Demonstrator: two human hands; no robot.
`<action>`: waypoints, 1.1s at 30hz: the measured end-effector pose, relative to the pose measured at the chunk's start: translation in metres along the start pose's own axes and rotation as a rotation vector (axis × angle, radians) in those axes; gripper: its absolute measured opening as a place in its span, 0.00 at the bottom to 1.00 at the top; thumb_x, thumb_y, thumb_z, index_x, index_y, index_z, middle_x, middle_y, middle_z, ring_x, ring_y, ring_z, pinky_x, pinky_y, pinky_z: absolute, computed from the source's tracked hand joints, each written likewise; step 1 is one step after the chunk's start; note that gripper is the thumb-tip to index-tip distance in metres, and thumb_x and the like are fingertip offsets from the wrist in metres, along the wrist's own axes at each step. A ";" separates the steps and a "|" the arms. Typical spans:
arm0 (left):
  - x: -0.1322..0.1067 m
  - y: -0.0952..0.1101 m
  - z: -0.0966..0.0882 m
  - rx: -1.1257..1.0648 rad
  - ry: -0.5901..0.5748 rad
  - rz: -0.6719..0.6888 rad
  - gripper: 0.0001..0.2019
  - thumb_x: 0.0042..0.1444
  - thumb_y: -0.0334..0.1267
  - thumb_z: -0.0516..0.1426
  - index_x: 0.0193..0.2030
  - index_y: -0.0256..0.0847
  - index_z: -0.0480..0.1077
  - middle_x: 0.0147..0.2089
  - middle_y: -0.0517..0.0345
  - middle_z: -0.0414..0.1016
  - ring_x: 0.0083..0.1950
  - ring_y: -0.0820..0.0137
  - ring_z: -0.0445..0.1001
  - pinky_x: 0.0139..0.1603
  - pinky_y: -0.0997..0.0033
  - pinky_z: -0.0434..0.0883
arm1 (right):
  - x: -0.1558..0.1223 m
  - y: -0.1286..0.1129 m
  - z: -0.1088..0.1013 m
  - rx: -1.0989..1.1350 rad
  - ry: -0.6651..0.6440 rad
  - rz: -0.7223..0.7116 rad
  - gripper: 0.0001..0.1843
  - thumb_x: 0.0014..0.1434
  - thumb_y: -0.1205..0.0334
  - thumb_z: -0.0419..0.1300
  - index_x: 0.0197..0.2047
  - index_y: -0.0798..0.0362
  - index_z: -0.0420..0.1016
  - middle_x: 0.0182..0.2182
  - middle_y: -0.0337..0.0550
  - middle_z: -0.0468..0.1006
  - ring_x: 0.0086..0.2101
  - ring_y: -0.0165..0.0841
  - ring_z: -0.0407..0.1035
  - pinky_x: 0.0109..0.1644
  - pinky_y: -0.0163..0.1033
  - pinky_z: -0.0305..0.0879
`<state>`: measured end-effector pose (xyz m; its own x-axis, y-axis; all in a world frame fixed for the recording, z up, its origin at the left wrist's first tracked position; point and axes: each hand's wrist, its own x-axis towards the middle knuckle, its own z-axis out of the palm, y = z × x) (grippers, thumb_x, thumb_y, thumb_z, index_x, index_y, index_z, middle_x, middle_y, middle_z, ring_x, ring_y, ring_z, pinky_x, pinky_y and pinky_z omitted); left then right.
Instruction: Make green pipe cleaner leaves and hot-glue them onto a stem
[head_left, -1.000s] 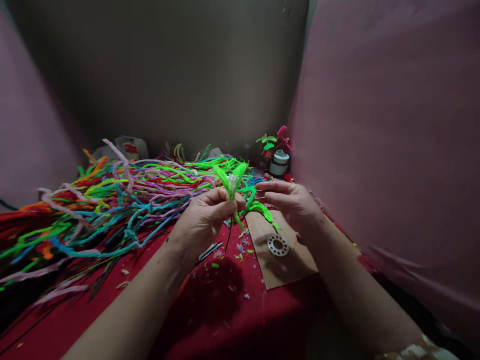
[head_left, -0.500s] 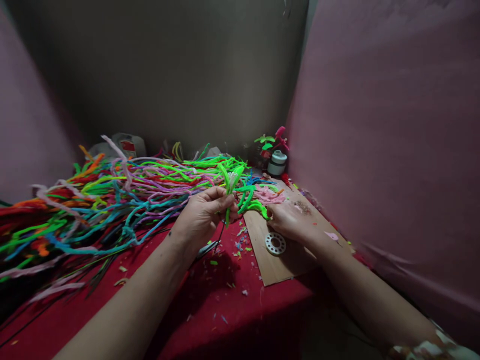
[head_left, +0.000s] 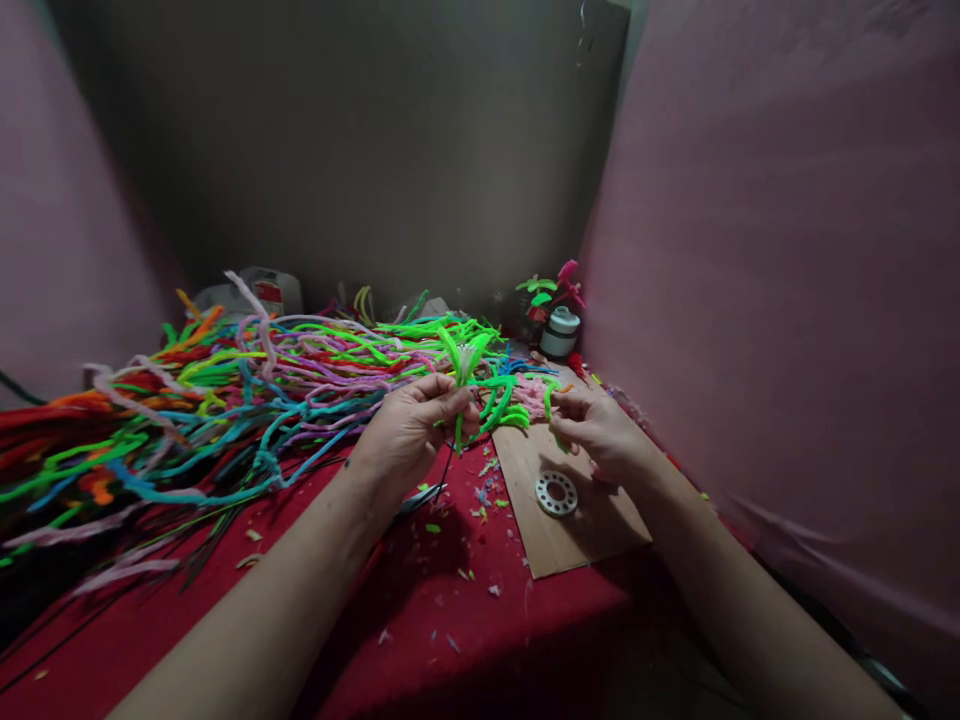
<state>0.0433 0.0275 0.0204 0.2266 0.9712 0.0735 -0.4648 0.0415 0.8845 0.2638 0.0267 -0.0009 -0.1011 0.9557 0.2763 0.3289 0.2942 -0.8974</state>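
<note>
My left hand (head_left: 409, 430) is closed around a small bunch of neon green pipe cleaner loops (head_left: 463, 362) with a white tuft in the middle, held upright above the red cloth. My right hand (head_left: 596, 428) pinches a short bent green pipe cleaner piece (head_left: 550, 402) just to the right of the bunch, lifted over the brown cardboard sheet (head_left: 570, 530). More green bent pieces (head_left: 507, 412) lie between my hands.
A big heap of many-coloured pipe cleaners (head_left: 195, 400) covers the left of the red table (head_left: 450, 620). A white perforated disc (head_left: 556, 493) lies on the cardboard. A small white jar (head_left: 559, 332) with a pipe cleaner flower stands at the back. Pink walls flank both sides.
My right hand dropped to the cardboard, closed on a green piece and has lifted it up beside the bunch. My left hand has kept the bunch nearly still.
</note>
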 end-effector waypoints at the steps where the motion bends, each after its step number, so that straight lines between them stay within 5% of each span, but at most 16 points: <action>1: 0.000 0.000 0.000 -0.019 0.004 -0.006 0.12 0.41 0.31 0.65 0.27 0.37 0.64 0.23 0.63 0.70 0.24 0.77 0.70 0.27 0.79 0.67 | -0.001 -0.002 0.003 0.162 -0.037 0.012 0.03 0.45 0.68 0.58 0.27 0.56 0.72 0.19 0.35 0.66 0.20 0.25 0.58 0.24 0.35 0.52; 5: -0.001 -0.006 0.002 -0.069 -0.001 -0.021 0.11 0.40 0.30 0.65 0.27 0.37 0.65 0.25 0.63 0.71 0.27 0.77 0.72 0.32 0.77 0.69 | -0.003 -0.016 0.022 0.622 -0.106 0.064 0.08 0.41 0.69 0.62 0.29 0.55 0.71 0.24 0.36 0.70 0.21 0.26 0.62 0.23 0.35 0.57; 10: -0.002 -0.018 0.009 -0.064 -0.006 -0.051 0.10 0.39 0.32 0.66 0.27 0.34 0.69 0.26 0.62 0.70 0.29 0.79 0.70 0.30 0.81 0.66 | 0.000 -0.025 0.039 0.874 -0.161 0.045 0.07 0.39 0.71 0.62 0.25 0.54 0.70 0.23 0.35 0.68 0.21 0.23 0.61 0.23 0.32 0.54; 19: -0.011 -0.025 0.019 0.007 -0.080 -0.152 0.08 0.43 0.31 0.63 0.28 0.35 0.67 0.26 0.59 0.72 0.25 0.75 0.71 0.29 0.76 0.66 | 0.003 -0.018 0.054 0.823 -0.105 -0.092 0.08 0.39 0.76 0.58 0.23 0.54 0.71 0.22 0.34 0.68 0.23 0.24 0.61 0.26 0.32 0.56; 26: -0.008 -0.024 0.017 0.004 -0.029 0.020 0.10 0.40 0.31 0.65 0.23 0.36 0.65 0.20 0.64 0.70 0.22 0.78 0.68 0.27 0.78 0.63 | -0.002 -0.019 0.050 0.896 -0.125 0.012 0.15 0.42 0.74 0.61 0.36 0.53 0.75 0.27 0.37 0.73 0.26 0.26 0.65 0.29 0.33 0.61; 29: -0.006 -0.024 0.016 0.076 -0.026 0.056 0.10 0.40 0.31 0.65 0.22 0.36 0.66 0.19 0.64 0.69 0.22 0.78 0.67 0.27 0.79 0.62 | -0.005 -0.021 0.047 0.875 -0.083 0.032 0.05 0.46 0.66 0.63 0.30 0.56 0.75 0.21 0.37 0.70 0.21 0.25 0.62 0.24 0.32 0.58; 33: -0.006 -0.025 0.014 0.114 -0.037 0.054 0.09 0.41 0.32 0.64 0.23 0.35 0.67 0.20 0.63 0.70 0.23 0.78 0.67 0.28 0.78 0.62 | -0.005 -0.022 0.048 0.888 -0.049 0.065 0.06 0.46 0.64 0.65 0.24 0.57 0.72 0.19 0.37 0.71 0.19 0.25 0.62 0.23 0.32 0.58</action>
<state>0.0657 0.0172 0.0049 0.2360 0.9619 0.1377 -0.3770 -0.0400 0.9253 0.2121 0.0154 0.0009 -0.1539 0.9635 0.2190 -0.5111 0.1120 -0.8522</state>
